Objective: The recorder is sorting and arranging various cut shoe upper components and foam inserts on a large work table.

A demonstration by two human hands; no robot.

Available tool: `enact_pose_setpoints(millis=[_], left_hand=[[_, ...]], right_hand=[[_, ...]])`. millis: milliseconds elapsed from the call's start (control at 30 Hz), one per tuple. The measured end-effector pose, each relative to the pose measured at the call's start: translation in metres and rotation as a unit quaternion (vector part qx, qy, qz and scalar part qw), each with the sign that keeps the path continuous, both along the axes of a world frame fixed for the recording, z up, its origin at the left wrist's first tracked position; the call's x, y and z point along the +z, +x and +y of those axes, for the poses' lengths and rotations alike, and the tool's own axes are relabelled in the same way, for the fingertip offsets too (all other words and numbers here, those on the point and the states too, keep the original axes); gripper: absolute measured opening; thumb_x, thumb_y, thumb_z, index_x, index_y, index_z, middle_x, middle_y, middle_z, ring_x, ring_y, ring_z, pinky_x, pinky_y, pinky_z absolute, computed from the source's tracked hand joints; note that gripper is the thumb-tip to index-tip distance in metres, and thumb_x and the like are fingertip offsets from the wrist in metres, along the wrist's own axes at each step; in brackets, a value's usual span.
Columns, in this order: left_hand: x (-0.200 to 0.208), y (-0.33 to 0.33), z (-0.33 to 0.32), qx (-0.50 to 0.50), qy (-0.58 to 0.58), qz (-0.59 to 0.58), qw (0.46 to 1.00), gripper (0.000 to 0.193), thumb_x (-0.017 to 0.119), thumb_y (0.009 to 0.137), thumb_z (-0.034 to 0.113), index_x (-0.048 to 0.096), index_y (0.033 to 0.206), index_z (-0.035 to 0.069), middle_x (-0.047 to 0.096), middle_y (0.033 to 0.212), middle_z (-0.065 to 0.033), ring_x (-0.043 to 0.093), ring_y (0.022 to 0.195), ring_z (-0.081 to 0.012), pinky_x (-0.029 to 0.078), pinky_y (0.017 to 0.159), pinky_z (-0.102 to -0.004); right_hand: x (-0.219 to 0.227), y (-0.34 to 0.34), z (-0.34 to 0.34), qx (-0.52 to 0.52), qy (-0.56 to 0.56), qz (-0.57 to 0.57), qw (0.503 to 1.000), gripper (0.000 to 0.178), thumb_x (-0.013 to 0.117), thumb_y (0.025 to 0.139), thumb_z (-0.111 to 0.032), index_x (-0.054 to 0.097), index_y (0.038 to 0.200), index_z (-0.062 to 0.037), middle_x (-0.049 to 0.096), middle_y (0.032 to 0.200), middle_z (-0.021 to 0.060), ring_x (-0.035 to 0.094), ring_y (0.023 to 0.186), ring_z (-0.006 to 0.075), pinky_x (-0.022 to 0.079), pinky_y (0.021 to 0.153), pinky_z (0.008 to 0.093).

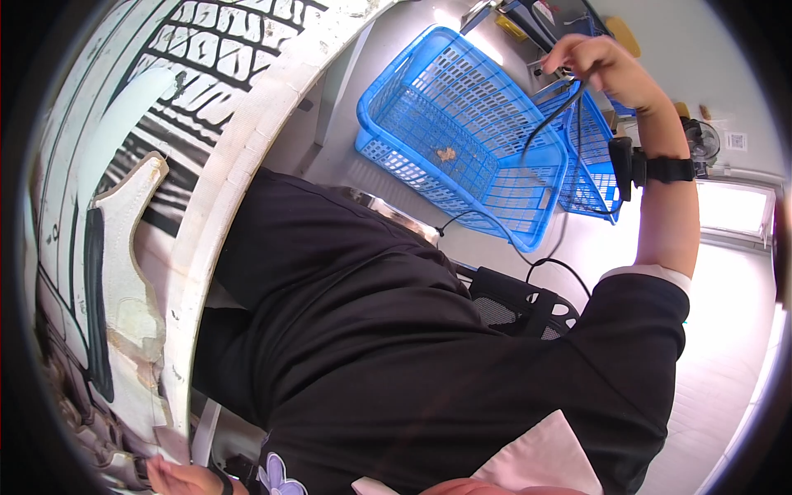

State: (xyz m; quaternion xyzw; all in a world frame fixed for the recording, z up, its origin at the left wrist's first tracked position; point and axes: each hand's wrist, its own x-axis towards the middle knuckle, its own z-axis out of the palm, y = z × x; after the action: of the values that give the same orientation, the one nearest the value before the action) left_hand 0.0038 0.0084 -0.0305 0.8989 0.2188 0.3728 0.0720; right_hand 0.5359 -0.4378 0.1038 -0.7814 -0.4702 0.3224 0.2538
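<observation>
My right hand (596,64) is raised at the upper right, its fingers curled around a black cable (540,130) that runs up into them. A black strap with a small device (631,169) sits on that wrist. At the lower left edge, my left hand (188,478) is partly cut off; the fingers that show are apart and seem to hold nothing. Nearest to it is the table's edge, where a long off-white piece (132,305) with a stitched border lies, shaped like a shoe upper. A dark strip (97,305) lies beside that piece.
A large blue plastic basket (384,136) with a small tan scrap (446,154) inside stands on the floor. More blue baskets (596,153) stand behind it. The table (223,157) has black-and-white patterns. Several pale pieces (91,445) lie at the lower left. Black mesh (507,309) shows beside my body.
</observation>
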Motion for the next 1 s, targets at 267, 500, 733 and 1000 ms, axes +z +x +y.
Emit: enact_pose_setpoints(millis=[267, 500, 733, 1000], left_hand=[[0.047, 0.087, -0.087, -0.416, -0.201, 0.066, 0.884, 0.024, 0.051, 0.075, 0.006, 0.057, 0.095, -0.005, 0.057, 0.083, -0.0185, 0.053, 0.069, -0.0315, 0.043, 0.064, -0.0380], [0.042, 0.230, -0.155, -0.519, -0.386, 0.112, 0.755, 0.074, 0.072, 0.071, 0.016, 0.032, 0.131, -0.002, 0.041, 0.129, -0.0189, 0.049, 0.108, -0.0307, 0.042, 0.090, -0.0346], [0.042, 0.273, -0.193, -0.637, -0.406, 0.111, 0.646, 0.025, 0.058, 0.086, 0.018, 0.058, 0.104, 0.001, 0.062, 0.098, -0.0096, 0.059, 0.083, -0.0202, 0.047, 0.074, -0.0281], [0.045, 0.309, -0.173, -0.428, -0.641, 0.259, 0.582, 0.023, 0.053, 0.090, 0.022, 0.060, 0.088, 0.000, 0.059, 0.067, -0.0050, 0.056, 0.056, -0.0085, 0.047, 0.057, -0.0194]], right_hand=[[0.030, -0.023, 0.068, 0.108, 0.339, 0.174, 0.918, 0.003, 0.058, 0.084, -0.012, 0.058, 0.081, -0.0103, 0.057, 0.103, 0.0130, 0.055, 0.103, 0.0247, 0.044, 0.088, 0.0361], [0.040, -0.099, 0.151, 0.054, 0.306, 0.135, 0.941, 0.012, 0.053, 0.077, 0.003, 0.053, 0.068, -0.0051, 0.061, 0.088, 0.0142, 0.058, 0.084, 0.0182, 0.044, 0.076, 0.0279], [0.063, -0.148, 0.143, 0.105, 0.114, -0.093, 0.983, 0.013, 0.048, 0.084, -0.003, 0.058, 0.076, 0.0023, 0.061, 0.081, 0.0088, 0.056, 0.080, 0.0119, 0.045, 0.071, 0.0252], [0.004, -0.067, 0.039, 0.052, -0.032, 0.219, 0.974, 0.075, 0.048, 0.082, -0.059, 0.039, 0.129, -0.0011, 0.051, 0.118, 0.0150, 0.056, 0.097, 0.0196, 0.046, 0.085, 0.0322]])
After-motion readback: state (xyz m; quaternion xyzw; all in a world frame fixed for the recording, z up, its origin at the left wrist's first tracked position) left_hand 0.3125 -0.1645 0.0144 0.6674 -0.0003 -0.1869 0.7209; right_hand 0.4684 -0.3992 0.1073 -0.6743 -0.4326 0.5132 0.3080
